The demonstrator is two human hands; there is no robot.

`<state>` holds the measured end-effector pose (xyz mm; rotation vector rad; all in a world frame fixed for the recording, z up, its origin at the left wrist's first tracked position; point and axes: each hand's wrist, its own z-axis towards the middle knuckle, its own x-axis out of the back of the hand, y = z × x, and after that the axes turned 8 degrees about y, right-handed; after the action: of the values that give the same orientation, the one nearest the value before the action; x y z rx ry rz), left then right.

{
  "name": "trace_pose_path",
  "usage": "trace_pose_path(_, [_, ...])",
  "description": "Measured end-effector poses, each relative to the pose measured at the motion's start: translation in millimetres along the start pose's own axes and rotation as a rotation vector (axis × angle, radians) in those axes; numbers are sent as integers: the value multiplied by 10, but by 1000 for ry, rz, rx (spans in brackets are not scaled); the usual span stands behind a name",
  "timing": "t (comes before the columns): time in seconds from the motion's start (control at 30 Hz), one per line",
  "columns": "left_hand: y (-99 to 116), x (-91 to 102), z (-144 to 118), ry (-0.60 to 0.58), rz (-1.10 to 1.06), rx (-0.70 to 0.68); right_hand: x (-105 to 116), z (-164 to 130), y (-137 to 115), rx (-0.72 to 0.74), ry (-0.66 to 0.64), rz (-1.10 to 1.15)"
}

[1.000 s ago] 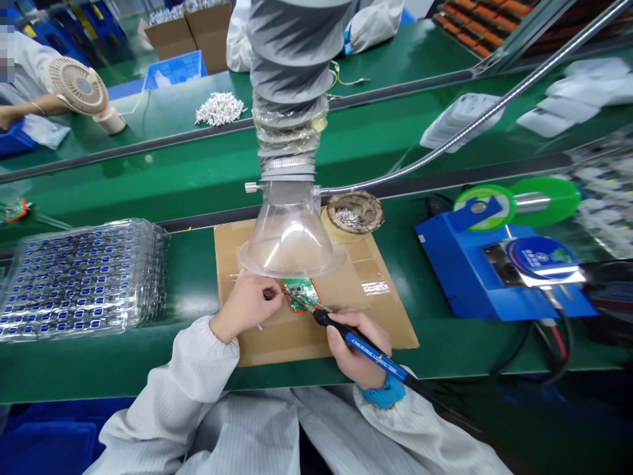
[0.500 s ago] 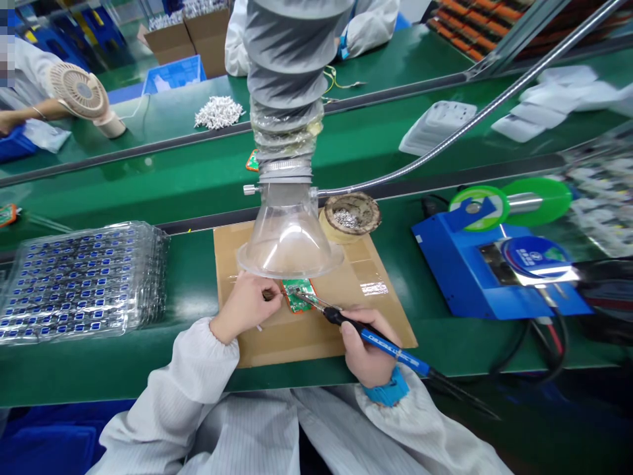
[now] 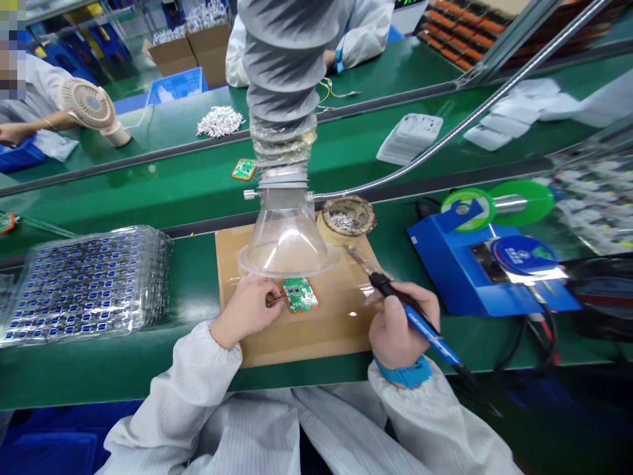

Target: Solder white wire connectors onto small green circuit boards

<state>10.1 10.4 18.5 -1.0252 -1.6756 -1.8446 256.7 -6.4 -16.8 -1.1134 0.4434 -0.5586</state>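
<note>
Two of our hands are working at the centre of the frame, on a flat brown cardboard sheet [image 3: 297,336] that is shielding the green bench [image 3: 123,369]. A grey ribbed extraction hose with a clear plastic funnel [image 3: 287,247] is hanging just above it, probably to draw fumes away. At the middle right a blue soldering station [image 3: 475,270] is sitting within easy reach. Our right hand [image 3: 400,326] is gripping the blue-handled soldering iron [image 3: 420,323] like a pen, while our left hand [image 3: 247,307] is pinching a thin wire end, touching the left edge of the small green circuit board [image 3: 300,294], presumably to steady it. Compared with half a second ago, we are lifting the iron off the board, its tip now pointing towards the round tin of tip cleaner [image 3: 347,218].
</note>
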Motion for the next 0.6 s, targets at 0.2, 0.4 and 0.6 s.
trace_pose_path(0.2, [-108,104,-92,-16,-261,162,-199,296,-19,-71,-86,-183])
trace_pose_path(0.4, [-547,551,-7,-19,-922,631,45,74,-31,-32,-41,-59])
trace_pose_path(0.6, [-1011,1044,604,704,-610,678,241,-171,18,-132,-177,-81])
